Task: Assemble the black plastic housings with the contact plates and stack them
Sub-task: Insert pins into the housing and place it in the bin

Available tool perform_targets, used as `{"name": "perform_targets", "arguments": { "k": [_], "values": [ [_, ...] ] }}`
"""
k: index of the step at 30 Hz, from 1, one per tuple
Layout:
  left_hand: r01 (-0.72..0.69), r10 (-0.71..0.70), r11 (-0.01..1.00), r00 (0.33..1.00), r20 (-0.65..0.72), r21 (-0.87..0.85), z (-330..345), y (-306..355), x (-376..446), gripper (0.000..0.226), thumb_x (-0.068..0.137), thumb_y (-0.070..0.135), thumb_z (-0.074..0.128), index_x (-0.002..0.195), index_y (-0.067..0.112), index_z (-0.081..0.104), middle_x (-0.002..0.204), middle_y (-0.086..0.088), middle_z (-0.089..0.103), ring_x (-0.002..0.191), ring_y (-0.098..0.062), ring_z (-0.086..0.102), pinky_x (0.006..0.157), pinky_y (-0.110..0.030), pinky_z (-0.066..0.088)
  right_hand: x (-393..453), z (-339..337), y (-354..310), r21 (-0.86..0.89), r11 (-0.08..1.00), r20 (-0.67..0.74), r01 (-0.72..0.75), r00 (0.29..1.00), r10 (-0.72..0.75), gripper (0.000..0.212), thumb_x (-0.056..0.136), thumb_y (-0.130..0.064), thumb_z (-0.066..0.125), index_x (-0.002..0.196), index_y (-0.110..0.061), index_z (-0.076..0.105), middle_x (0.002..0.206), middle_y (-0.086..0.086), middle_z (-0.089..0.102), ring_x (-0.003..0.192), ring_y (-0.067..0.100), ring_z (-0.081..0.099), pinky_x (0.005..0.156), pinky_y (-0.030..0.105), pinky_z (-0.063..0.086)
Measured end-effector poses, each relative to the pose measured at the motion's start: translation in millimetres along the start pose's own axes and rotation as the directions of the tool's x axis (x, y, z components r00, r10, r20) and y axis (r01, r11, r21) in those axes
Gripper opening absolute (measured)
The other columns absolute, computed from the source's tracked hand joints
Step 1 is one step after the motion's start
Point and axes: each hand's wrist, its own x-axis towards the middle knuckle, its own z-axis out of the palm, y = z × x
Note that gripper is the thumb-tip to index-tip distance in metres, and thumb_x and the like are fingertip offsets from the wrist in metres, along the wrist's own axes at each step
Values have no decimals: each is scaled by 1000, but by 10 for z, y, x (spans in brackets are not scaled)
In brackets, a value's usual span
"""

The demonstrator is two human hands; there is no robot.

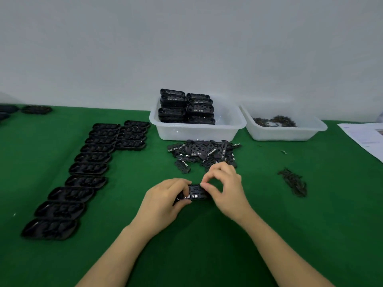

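Note:
A black contact plate [195, 192] with small silver contacts along its near edge sits between both hands, just above the green table. My left hand [165, 198] grips its left end. My right hand [224, 189] pinches its upper right edge with thumb and forefinger. Behind the hands lies a loose pile of contact plates [204, 153]. Two rows of black housings [87, 168] lie open side up on the left of the table. Stacked assembled housings [186, 106] stand in a white tub [196, 131].
A second white tub [284, 131] at the back right holds small dark metal parts. A little heap of dark small parts [294, 182] lies right of my hands. Printed paper [366, 137] lies at the right edge. More housings [35, 109] sit far left.

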Motion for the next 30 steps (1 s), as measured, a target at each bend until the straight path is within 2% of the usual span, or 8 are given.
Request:
{"name": "perform_targets", "arguments": {
  "k": [3,12,21,26,30],
  "values": [
    [-10,10,1000,1000,-16,16,1,2,-4,26,70,15,78,76,16,53,102,8,67,97,-12,63,74,-28,51,-58,83,78,-22,1000,1,-1,1000,1,7,74,-18,73,74,-18,66,89,-9,47,96,7,41,78,22,18],
    [-27,27,999,999,-20,43,-4,29,-12,26,69,13,79,73,15,53,97,6,69,98,-8,62,74,-21,48,-48,50,219,-84,996,-36,-21,999,18,8,71,-21,76,71,-22,68,90,-9,46,95,6,39,75,22,16],
    [-29,30,998,999,-27,48,-2,31,-16,26,69,13,79,73,15,53,99,7,69,97,-10,63,73,-26,51,-66,106,186,-68,997,-14,-35,999,35,10,72,-22,75,69,-25,65,90,-11,44,97,7,39,75,22,16],
    [-30,31,998,999,-28,56,-8,41,-16,26,70,13,79,73,16,53,98,7,69,99,-8,63,74,-24,50,-66,71,195,-46,990,54,-131,990,134,31,75,-25,73,63,-39,48,97,-11,44,102,5,35,84,23,16],
    [-24,25,998,999,-28,50,0,31,-14,25,70,13,78,73,16,54,98,7,69,99,-7,62,75,-24,48,-4,35,169,-27,967,108,-255,961,256,31,72,-30,75,73,-39,46,97,-13,50,92,7,44,87,29,26]
  ]
}}
